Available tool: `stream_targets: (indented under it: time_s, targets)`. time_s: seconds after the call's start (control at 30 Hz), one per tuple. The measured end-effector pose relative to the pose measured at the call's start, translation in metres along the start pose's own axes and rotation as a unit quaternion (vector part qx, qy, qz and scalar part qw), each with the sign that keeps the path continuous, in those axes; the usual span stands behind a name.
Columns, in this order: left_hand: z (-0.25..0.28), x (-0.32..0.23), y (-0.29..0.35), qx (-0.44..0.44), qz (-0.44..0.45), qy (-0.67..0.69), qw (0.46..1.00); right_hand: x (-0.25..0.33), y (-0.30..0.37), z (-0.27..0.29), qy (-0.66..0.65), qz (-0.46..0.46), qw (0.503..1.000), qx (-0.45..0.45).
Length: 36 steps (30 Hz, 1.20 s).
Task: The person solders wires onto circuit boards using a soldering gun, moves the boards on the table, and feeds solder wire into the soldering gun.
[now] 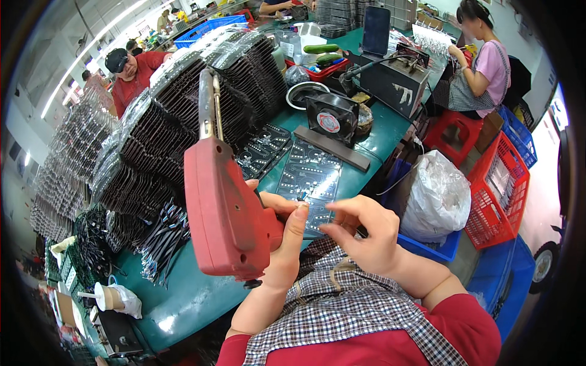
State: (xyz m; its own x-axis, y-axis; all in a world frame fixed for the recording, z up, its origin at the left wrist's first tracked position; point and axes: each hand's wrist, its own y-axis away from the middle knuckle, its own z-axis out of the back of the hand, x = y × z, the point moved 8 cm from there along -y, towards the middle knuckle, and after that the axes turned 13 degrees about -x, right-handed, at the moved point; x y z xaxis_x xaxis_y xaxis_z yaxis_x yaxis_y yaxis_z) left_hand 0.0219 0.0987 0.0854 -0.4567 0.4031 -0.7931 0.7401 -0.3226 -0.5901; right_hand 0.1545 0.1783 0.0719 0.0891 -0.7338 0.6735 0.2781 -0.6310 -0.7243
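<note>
My left hand (285, 235) is closed round the handle of a red soldering gun (223, 207), whose long metal tip points up and away. Its thumb and forefinger also meet at a small bluish piece, too small to name, over a black circuit board (309, 171). Just to the right, my right hand (369, 229) hovers close by with bent fingers. Its thumb and forefinger are a little apart, and nothing shows between them. Under both hands the near end of the board is partly hidden. More black circuit boards (264, 149) lie beside it.
Tall stacks of boards (183, 104) fill the left, with bundled wires (165, 241) before them. A flat bar (331, 148), a fan (331, 116) and a black soldering station (394, 82) stand beyond. Right are a white bag (436, 195) and red crate (500, 189). Other people work nearby.
</note>
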Motion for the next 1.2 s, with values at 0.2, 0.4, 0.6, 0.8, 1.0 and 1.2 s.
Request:
stream_targets:
  time_s: [0.2,0.4,0.6,0.8,1.0,1.2]
  targets:
    - [0.001,0.002,0.002,-0.014,0.030,0.013,0.999,0.023,-0.002,0.003,0.073,0.194,0.976,-0.071]
    - [0.001,0.000,0.002,-0.065,0.084,0.102,0.989,-0.030,0.007,-0.020,-0.280,-0.293,0.905,0.128]
    - [-0.004,0.001,0.005,-0.012,0.092,0.142,0.985,-0.026,0.055,-0.052,-0.672,-0.549,0.404,0.288]
    - [0.000,-0.004,0.004,-0.026,0.074,0.078,0.994,-0.020,0.001,-0.010,-0.179,-0.214,0.956,0.087]
    - [-0.004,-0.002,0.005,-0.025,0.061,0.057,0.996,0.018,-0.001,0.000,0.005,0.159,0.986,-0.044]
    - [-0.003,0.000,0.005,-0.030,0.093,0.137,0.986,-0.028,0.027,-0.040,-0.479,-0.484,0.690,0.244]
